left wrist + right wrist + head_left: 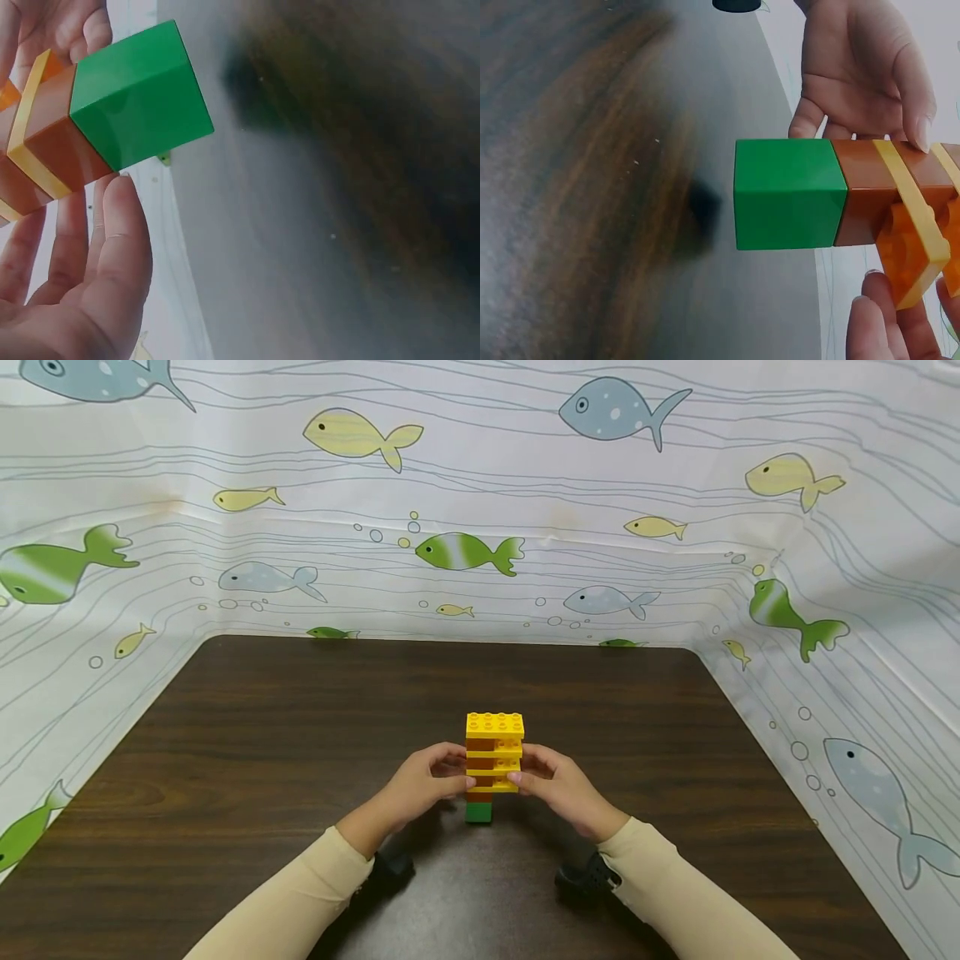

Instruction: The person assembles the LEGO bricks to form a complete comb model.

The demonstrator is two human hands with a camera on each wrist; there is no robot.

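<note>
Between the two hands stands an upright tower of toy bricks, with brown bricks [480,763] layered with wider yellow plates [495,726] that jut out to the right. A green brick [478,812] forms its bottom; in both wrist views a dark shadow shows on the table, apart from that brick. My left hand [417,790] holds the tower's left side, thumb in front and fingers behind. From the right, my right hand [564,791] holds the jutting yellow plates, with its thumb on their front. The tower hides some fingertips.
The dark wood-grain table [300,710] surrounds the tower. A white sheet printed with fish [480,493] rises along its back and sides. Black wrist straps [588,877] sit below the beige sleeves [300,893].
</note>
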